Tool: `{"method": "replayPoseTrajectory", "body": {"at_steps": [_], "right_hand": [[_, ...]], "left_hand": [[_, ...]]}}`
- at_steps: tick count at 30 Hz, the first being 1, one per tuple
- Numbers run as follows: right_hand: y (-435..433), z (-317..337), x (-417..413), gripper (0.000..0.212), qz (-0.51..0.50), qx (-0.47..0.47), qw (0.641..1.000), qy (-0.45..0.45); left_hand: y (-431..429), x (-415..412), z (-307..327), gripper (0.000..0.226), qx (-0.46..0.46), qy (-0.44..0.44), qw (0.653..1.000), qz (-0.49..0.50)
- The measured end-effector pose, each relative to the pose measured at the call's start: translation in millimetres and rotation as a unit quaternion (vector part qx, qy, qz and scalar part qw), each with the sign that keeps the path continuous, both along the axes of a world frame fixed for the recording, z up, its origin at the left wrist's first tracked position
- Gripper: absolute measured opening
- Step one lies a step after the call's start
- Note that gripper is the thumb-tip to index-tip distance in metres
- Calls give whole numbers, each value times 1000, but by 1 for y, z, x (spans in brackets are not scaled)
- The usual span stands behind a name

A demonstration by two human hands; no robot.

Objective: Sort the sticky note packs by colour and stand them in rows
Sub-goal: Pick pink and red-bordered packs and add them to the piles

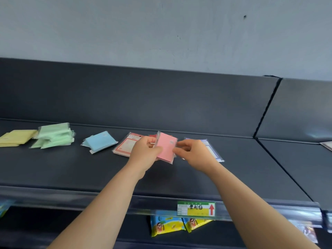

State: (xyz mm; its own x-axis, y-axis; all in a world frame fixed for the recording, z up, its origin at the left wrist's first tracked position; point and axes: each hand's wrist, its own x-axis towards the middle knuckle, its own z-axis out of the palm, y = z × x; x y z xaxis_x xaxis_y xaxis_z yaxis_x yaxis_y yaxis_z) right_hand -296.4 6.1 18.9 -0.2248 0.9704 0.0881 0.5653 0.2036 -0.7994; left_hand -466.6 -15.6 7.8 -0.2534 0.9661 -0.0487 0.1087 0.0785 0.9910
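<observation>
Colours are grouped on the shelf [179,177], but yellow [17,139], green [53,135] and blue packs [100,141] lie flat. My left hand [143,152] and right hand [193,153] grasp a pink pack [166,147]; standing rows remain.

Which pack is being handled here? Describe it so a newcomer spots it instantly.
On the dark shelf, look at its middle, where the left hand and right hand meet. They hold the pink pack, raised and tilted; the other packs lie flat.
</observation>
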Motion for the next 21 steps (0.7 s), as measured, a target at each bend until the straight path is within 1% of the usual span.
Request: {"method": "replayPoseTrajectory", "body": {"at_steps": [4,8,11,15,16,19,21], "right_hand": [[6,-1,12,36,21,-21,1000,-3],[12,-1,6,25,57,-12,998,-12],[16,-3,-9,16,76,-15,997,7],[16,-6,-43,27,94,-11,995,23],[15,-6,-52,26,99,-5,995,24],[10,-6,-75,11,105,12,993,43],[6,-6,-85,16,97,18,994,50]], "left_hand": [[-1,18,-5,25,1,16,1000,9],[-9,14,-3,22,10,46,998,49],[-18,0,2,21,16,77,995,65],[-32,-30,5,34,0,107,992,73],[-36,-38,5,35,-3,110,991,73],[-39,-60,3,38,-9,122,990,74],[-37,-69,1,40,-9,131,989,72]]}}
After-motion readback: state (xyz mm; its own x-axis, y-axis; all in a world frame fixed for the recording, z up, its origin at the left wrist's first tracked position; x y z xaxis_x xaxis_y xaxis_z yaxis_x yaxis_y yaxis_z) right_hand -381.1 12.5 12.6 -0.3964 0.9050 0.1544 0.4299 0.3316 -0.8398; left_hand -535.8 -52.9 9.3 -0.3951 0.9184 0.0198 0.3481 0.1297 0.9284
